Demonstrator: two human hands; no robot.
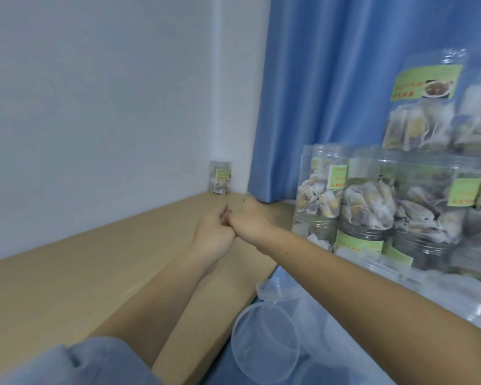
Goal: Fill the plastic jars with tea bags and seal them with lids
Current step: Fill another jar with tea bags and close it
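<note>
Walls: two plain pale grey-white walls (pixel 95 107) meet in a vertical corner (pixel 210 112) left of centre.
Curtain: a blue fabric curtain (pixel 331 79) hangs in vertical folds right of the corner; its lower edge reaches the tabletop.
Furniture: a light wood-tone table (pixel 67 295) runs along the left wall into the corner; its surface is smooth and matte.
Covering: a blue cloth (pixel 222 359) lies beside the table's right edge at the bottom of the view.
Light: soft, even and cool, with faint shadows on the tabletop.
</note>
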